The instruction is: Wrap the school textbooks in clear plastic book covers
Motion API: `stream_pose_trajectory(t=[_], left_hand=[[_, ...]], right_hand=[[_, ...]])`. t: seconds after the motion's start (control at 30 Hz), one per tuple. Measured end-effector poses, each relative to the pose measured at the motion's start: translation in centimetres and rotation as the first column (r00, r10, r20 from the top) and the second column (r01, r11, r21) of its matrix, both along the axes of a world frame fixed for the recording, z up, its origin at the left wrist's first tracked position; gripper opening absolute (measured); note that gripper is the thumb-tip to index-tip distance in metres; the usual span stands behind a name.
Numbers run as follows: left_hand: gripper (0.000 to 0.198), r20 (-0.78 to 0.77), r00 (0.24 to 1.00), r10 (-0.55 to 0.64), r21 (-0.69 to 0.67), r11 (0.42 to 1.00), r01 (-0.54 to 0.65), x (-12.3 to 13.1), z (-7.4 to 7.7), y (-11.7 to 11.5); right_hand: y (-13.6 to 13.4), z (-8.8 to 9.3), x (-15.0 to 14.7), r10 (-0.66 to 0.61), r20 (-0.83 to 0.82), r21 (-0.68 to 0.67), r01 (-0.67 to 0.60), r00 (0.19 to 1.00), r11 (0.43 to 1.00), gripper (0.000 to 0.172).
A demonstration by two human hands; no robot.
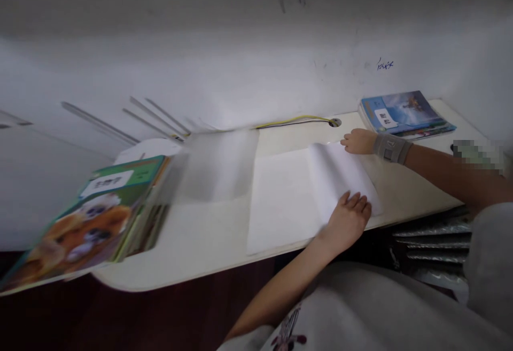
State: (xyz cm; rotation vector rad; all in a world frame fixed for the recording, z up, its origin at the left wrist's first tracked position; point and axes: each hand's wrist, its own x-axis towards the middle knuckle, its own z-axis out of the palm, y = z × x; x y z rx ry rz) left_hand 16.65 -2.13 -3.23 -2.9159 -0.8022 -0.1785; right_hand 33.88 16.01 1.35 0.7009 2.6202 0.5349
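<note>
A white paper sheet [285, 196] lies on the white desk, its left part flat and its right part raised in a soft curve. My left hand [349, 217] rests on the sheet's near right part, palm down, with its fingers slightly apart. At the far right corner of the paper is my right hand [358, 141], its fingers curled closed at the edge. A grey band [390, 148] wraps the right wrist. To the left of the paper lies a translucent, shiny sheet [220, 166], blurred.
A book stack [84, 223] with a green, animal-picture cover overhangs the left end of the desk [208, 244]. Blue-covered books [406, 111] stand by the wall at the far right. A yellow cable [292, 119] runs along the back to a round hole [334, 122].
</note>
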Motion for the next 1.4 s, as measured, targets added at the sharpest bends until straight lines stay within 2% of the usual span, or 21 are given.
stream_pose_trajectory(t=[0.07,0.13,0.33,0.5,0.6,0.67,0.73,0.8,0.87,0.9,0.97,1.0,1.07,1.13,1.23,1.4], left_hand=[[0.030,0.001,1.000,0.005,-0.005,1.000,-0.005,0.0,0.2,-0.1],[0.031,0.014,1.000,0.001,-0.009,1.000,-0.001,-0.1,0.5,-0.3],[0.030,0.053,0.998,-0.044,-0.021,0.999,0.045,-0.9,1.3,-1.3],[0.030,0.024,0.998,-0.050,-0.025,0.998,0.050,-0.9,1.0,-1.5],[0.030,0.012,0.997,-0.070,-0.066,0.995,0.071,-1.0,1.0,-1.4],[0.036,0.009,0.994,-0.109,-0.124,0.986,0.109,-1.2,1.4,-0.9],[0.047,-0.001,0.982,-0.188,-0.209,0.961,0.183,-1.3,2.1,0.3],[0.048,-0.031,0.963,-0.266,-0.315,0.917,0.243,-0.9,2.9,2.7],[0.043,-0.090,0.963,-0.255,-0.379,0.903,0.204,0.0,3.6,6.0],[0.043,-0.126,0.976,-0.178,-0.355,0.927,0.123,0.6,3.9,7.8],[0.041,-0.137,0.989,0.050,-0.211,0.974,-0.078,1.9,4.0,11.3],[0.042,-0.143,0.981,0.129,-0.181,0.971,-0.154,2.5,3.9,12.7],[0.046,-0.171,0.964,0.202,-0.169,0.958,-0.231,3.3,3.5,14.6],[0.050,-0.212,0.958,0.195,-0.193,0.952,-0.236,3.5,2.8,15.4],[0.056,-0.250,0.953,0.172,-0.217,0.949,-0.228,3.0,1.8,15.0],[0.059,-0.288,0.948,0.138,-0.257,0.942,-0.215,2.5,1.2,14.5]], right_hand=[[0.9,0.4,-0.1,-0.006,0.064,-0.085,0.011,0.998,0.996,0.023],[1.5,0.8,-0.5,-0.075,0.111,-0.151,0.091,0.991,0.984,0.021],[2.1,1.5,-1.9,-0.240,0.143,-0.196,0.265,0.960,0.944,0.027],[1.5,1.9,-1.2,-0.414,0.062,-0.173,0.418,0.908,0.892,0.030],[-0.2,2.0,-0.2,-0.509,-0.076,-0.179,0.490,0.858,0.853,0.033],[-1.9,1.5,0.2,-0.600,-0.172,-0.222,0.562,0.782,0.797,0.041],[-3.6,0.6,0.3,-0.696,-0.214,-0.261,0.646,0.686,0.717,0.046],[-4.9,-0.4,0.1,-0.762,-0.229,-0.275,0.710,0.606,0.648,0.040],[-5.7,-1.2,-0.1,-0.792,-0.253,-0.267,0.747,0.556,0.609,0.033],[-5.9,-1.5,-0.2,-0.801,-0.271,-0.265,0.759,0.533,0.595,0.031],[-6.3,-2.0,-0.4,-0.810,-0.316,-0.261,0.775,0.494,0.575,0.029],[-6.4,-2.1,-0.5,-0.811,-0.340,-0.260,0.782,0.476,0.567,0.029],[-6.7,-2.4,-0.8,-0.811,-0.387,-0.255,0.794,0.440,0.552,0.029],[-7.0,-2.6,-1.0,-0.809,-0.424,-0.254,0.804,0.407,0.538,0.028],[-7.1,-3.0,-1.3,-0.807,-0.458,-0.268,0.808,0.372,0.524,0.027],[-6.8,-3.4,-1.2,-0.798,-0.489,-0.325,0.775,0.353,0.542,0.027]])
